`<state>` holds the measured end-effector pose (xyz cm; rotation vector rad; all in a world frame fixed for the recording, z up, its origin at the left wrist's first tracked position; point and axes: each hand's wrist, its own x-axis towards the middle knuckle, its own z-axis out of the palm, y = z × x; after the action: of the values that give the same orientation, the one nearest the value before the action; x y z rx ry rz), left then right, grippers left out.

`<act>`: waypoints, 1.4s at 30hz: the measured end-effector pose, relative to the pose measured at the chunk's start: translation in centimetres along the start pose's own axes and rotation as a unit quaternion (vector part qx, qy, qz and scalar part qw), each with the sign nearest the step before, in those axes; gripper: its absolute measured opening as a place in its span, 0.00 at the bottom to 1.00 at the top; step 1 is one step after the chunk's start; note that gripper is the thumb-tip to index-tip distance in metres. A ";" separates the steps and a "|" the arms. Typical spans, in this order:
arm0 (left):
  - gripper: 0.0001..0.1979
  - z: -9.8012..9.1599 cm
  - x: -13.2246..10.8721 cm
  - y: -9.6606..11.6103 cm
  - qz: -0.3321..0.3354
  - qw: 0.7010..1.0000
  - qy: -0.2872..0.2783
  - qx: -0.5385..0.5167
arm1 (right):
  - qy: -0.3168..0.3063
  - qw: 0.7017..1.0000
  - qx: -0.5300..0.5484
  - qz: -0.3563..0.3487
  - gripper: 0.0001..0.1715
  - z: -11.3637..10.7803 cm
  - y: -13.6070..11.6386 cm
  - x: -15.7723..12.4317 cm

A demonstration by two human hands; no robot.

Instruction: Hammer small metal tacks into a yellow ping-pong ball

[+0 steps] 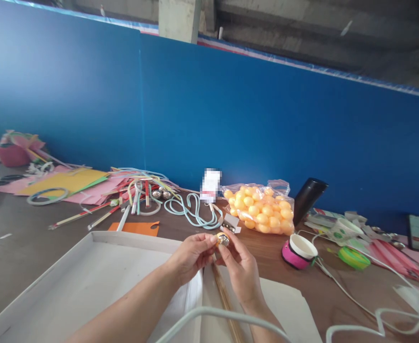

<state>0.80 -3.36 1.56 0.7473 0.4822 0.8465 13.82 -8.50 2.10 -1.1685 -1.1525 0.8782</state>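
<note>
The left hand point(194, 255) and right hand point(244, 272) both pinch a small, shiny, silver-and-yellow piece point(224, 240) between their fingers, above the brown desk point(266, 259). Looks like close two-handed handling, calling for a steady grip; at their two o'clock sits a clear plastic bag point(280, 186) of round orange balls point(262, 218).

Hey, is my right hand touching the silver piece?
Touching: in the head view, the right hand has its fingers against the silver piece, no gap showing.
</note>
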 end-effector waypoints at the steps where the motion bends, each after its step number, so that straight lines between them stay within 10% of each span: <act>1: 0.10 0.0 0.0 0.0 0.000 1.000 -0.003 0.001 | -0.001 1.000 0.003 0.002 0.27 0.0 0.0 0.0; 42: 0.08 -0.1 0.0 0.2 -0.051 0.997 0.000 -0.060 | 0.016 0.993 -0.091 -0.073 0.28 -0.2 0.6 -0.2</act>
<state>0.68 -3.29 1.64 0.6073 0.4621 0.7730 13.97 -8.58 1.44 -1.2243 -1.2954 0.6502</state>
